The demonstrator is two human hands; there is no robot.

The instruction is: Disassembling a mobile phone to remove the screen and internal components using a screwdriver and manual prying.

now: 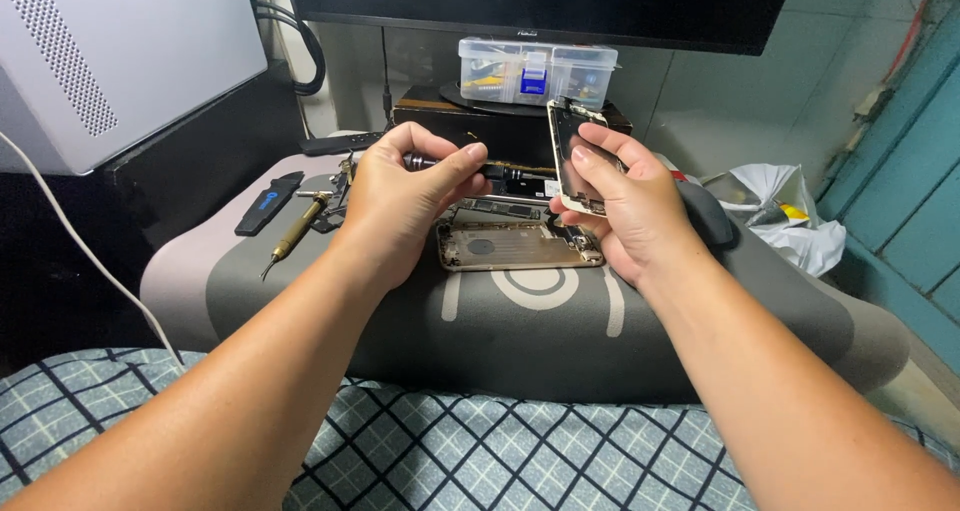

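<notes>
Holding a screwdriver and a phone screen above an opened phone

Gripping a dark-handled screwdriver [470,165], the left hand [400,206] closes its fingers and thumb around the handle, with the gold shaft pointing toward the right hand [625,206]. That hand clasps a detached phone screen panel [572,156], held nearly upright on its long edge (its inner side is turned toward the screwdriver). The opened gold phone body [515,243] lies flat just below both hands, on a grey mat [560,331]. Left of the phone body rest a brass-coloured screwdriver [295,228] and a black tool with a blue mark [268,203]. Behind the phone body stands a dark box [500,126], carrying a clear plastic parts case [535,71] under a monitor [540,6].
</notes>
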